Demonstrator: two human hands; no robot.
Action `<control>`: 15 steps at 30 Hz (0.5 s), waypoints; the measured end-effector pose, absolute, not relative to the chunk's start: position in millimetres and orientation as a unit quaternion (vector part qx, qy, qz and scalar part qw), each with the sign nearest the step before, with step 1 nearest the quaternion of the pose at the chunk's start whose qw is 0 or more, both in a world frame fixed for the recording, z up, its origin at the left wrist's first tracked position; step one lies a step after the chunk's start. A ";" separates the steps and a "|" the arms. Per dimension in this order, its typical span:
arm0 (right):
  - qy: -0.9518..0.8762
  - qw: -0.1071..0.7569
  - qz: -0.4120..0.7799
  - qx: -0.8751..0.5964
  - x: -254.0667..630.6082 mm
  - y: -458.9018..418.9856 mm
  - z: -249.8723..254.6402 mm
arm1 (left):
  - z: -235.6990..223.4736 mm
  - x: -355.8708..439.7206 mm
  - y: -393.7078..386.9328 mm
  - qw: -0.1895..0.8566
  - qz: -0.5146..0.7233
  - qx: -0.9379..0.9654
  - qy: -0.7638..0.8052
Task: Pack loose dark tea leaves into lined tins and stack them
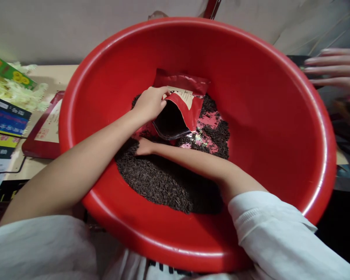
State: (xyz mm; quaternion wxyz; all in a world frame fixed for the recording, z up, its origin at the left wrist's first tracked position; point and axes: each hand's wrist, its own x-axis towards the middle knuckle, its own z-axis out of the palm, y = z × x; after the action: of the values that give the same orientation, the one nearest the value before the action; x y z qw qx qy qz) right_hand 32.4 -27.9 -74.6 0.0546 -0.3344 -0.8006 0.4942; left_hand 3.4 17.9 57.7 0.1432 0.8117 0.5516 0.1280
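Observation:
My left hand (151,103) grips the edge of a red pouch (195,109) with a cream label. The pouch lies tilted in a big red plastic basin (268,116), its dark mouth facing me. My right hand (145,147) is sunk in a heap of dark loose tea leaves (163,182) just in front of the pouch. Its fingers are buried in the leaves, so their shape is hidden. More dark leaves lie around and behind the pouch, with patches of the basin's bottom showing through.
Left of the basin, a light table (54,76) bears a red packet (46,130), pale artificial flowers (17,89), a green box (10,72) and printed cards (6,116). Another person's hand (335,68) is beyond the basin's right rim. A pale wall stands behind.

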 end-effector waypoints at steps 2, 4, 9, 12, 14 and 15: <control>-0.791 0.027 0.503 -0.346 39.2 -37.7 -67.6 | 58.6 3.4 17.9 0.144 0.121 0.812 0.553; -0.771 0.004 0.546 -0.326 50.5 -43.8 -59.0 | 59.7 3.3 17.9 0.145 0.118 0.812 0.554; -0.684 -0.029 0.705 -0.186 76.4 -51.9 -40.8 | 60.4 3.0 18.5 0.148 0.120 0.812 0.551; -0.676 -0.022 0.713 -0.186 76.7 -60.0 -39.4 | 60.0 2.7 19.2 0.140 0.120 0.812 0.555; -0.652 -0.053 0.729 -0.201 73.1 -67.7 -42.1 | 60.0 2.3 19.5 0.137 0.121 0.811 0.556; -0.636 -0.070 0.740 -0.207 71.7 -71.7 -43.6 | 60.1 2.0 19.6 0.138 0.122 0.811 0.556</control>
State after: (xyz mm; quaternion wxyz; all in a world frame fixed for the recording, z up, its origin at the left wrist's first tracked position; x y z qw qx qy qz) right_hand 71.7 -71.7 -43.6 -0.0697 -0.2070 -0.6359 0.7402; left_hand 2.0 19.6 60.1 0.1376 0.8107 0.5559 0.1219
